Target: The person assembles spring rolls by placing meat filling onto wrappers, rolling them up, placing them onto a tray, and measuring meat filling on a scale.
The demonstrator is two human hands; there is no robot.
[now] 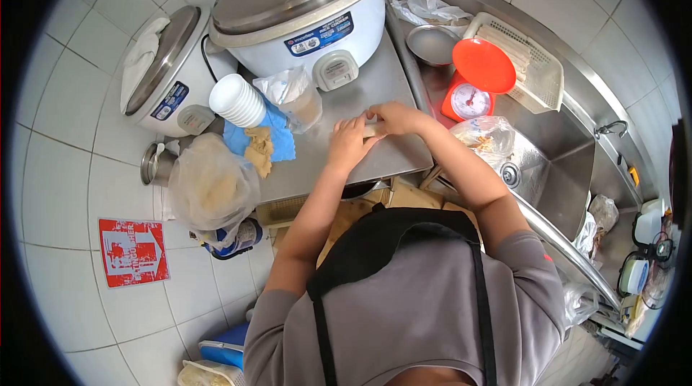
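Bare left hand (347, 144): closed on pale, elongated piece (371, 130), material unclear
Bare right hand (396, 118): together with left, same piece
Under hands: flat grey stainless-steel worktop (393, 152)

The left hand (349, 144) and right hand (395, 119) hold a pale piece (372, 129) between them over the steel worktop (386, 83), with stacked white cups (235, 100) to their left and a red scale (469, 102) to their right.

from the right hand (393, 118), bare surface (386, 80) opens at twelve o'clock. the large rice cooker (303, 15) blocks eleven, a clear bag (299, 105) nine, the red scale (471, 100) two.
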